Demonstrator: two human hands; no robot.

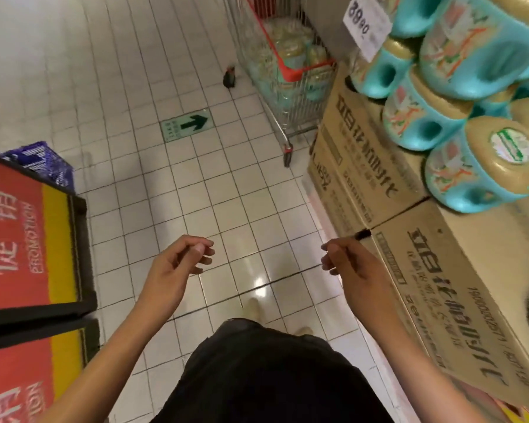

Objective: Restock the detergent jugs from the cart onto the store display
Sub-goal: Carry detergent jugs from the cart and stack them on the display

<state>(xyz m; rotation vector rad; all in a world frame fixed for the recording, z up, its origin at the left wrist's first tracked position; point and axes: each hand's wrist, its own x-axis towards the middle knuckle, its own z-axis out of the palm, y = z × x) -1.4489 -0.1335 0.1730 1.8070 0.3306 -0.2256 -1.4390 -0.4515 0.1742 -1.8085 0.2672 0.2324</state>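
teal detergent jugs [458,56] lie stacked on cardboard boxes [364,154] at right, more in the wire cart [306,70] ahead. left hand [177,264] and right hand [347,264] hang loosely curled, empty. red sign [13,239] reads "promotion".

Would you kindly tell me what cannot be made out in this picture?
Head view:
- Cart: top cut off by the frame's upper edge. The jugs inside are blurred behind wire, so their count is unclear.
- Small dark thing beside the cart: too small and blurred to identify.
- Display jugs: stack cut off by the right edge, labels blurred.
- Dark mark by the right hand: cannot tell whether it is something held or a gap between boxes.
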